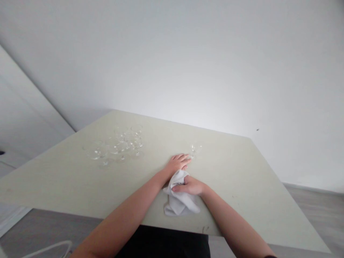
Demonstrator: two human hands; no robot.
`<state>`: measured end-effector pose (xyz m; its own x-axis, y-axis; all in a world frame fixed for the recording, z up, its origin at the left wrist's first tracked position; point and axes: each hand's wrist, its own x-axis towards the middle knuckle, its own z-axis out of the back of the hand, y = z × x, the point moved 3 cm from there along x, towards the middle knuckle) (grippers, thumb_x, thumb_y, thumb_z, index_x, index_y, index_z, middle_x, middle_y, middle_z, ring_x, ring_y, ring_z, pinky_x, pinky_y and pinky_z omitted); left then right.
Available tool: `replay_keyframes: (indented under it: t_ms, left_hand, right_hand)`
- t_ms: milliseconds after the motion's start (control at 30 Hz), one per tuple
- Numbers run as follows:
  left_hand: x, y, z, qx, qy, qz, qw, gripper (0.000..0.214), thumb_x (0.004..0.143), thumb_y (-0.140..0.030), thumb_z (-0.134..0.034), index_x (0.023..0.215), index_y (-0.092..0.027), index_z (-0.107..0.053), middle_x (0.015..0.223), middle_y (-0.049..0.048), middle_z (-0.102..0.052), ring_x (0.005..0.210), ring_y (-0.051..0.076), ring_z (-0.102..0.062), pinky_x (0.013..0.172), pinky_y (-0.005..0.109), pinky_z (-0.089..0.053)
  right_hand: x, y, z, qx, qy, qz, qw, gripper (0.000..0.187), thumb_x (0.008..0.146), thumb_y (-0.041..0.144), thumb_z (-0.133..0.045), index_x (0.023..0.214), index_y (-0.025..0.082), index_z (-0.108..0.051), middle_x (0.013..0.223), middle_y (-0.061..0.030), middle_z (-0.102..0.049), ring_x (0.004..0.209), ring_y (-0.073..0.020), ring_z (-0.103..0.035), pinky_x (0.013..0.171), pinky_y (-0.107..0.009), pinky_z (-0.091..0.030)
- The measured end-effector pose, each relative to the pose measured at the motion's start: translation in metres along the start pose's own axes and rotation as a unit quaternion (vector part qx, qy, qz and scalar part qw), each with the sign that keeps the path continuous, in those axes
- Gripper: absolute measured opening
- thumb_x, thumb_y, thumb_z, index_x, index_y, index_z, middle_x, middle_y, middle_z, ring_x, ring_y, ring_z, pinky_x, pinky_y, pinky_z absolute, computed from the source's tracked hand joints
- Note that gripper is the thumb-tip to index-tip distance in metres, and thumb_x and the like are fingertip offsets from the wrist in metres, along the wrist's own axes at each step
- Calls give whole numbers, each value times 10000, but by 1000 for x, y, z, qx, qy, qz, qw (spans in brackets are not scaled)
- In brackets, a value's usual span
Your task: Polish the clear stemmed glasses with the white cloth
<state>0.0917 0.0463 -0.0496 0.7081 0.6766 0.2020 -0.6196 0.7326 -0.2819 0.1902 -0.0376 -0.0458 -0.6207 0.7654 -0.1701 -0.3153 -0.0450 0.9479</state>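
Observation:
My right hand (189,186) is closed on a crumpled white cloth (179,202) that rests on the pale table (242,179) near its front edge. My left hand (177,162) lies flat on the table just beyond the cloth, fingers stretched out toward a small clear glass (194,150) and about touching its base. It holds nothing.
A cluster of several clear glasses (118,145) stands on the left half of the table. A white wall rises behind the table. Grey floor shows to the right, and a white cord (51,248) lies at the lower left.

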Motion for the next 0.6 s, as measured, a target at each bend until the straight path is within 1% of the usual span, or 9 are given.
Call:
replay_keyframes:
  t_ms: [67, 233, 367, 500, 600]
  left_hand:
    - [1, 0, -1, 22, 1, -4, 1000, 416, 926, -236, -534, 1324, -352, -578, 1447, 34, -511, 1334, 236, -437, 1085, 414, -355]
    - [2, 0, -2, 36, 7, -25, 999, 433, 935, -232, -515, 1347, -359, -553, 1366, 44, -554, 1263, 227, -479, 1057, 401, -378]
    - [0, 0, 2, 27, -18, -21, 999, 402, 917, -229, -539, 1305, -322, -582, 1342, 53, -560, 1262, 224, -469, 1058, 404, -378]
    - [-6, -4, 15, 25, -71, -3, 997, 370, 874, -291, -607, 1240, -242, -612, 1320, 89, -566, 1264, 251, -462, 1062, 438, -384]
    - [-13, -9, 34, 51, -114, 18, 992, 335, 851, -332, -630, 1161, -205, -636, 1286, 108, -591, 1261, 275, -476, 1081, 470, -366]
  right_hand:
    - [0, 0, -1, 5, 8, 3, 1000, 388, 782, 550, -704, 873, 178, -642, 824, -20, -599, 771, -187, -536, 767, -338, -455]
    - [0, 1, -1, 10, 10, 6, 1000, 417, 772, 559, -708, 887, 163, -647, 817, -24, -599, 766, -187, -529, 749, -329, -453]
    - [-1, 2, -1, 4, 6, -2, 1000, 432, 767, 568, -710, 879, 158, -635, 802, -17, -585, 760, -178, -514, 749, -324, -440]
    - [-2, 1, 0, -3, 6, -18, 1000, 415, 772, 561, -704, 849, 161, -628, 772, -4, -567, 734, -163, -504, 721, -307, -432]
    - [-2, 0, 0, -4, 14, -11, 1000, 393, 780, 545, -696, 840, 163, -626, 754, 9, -560, 709, -144, -496, 698, -289, -428]
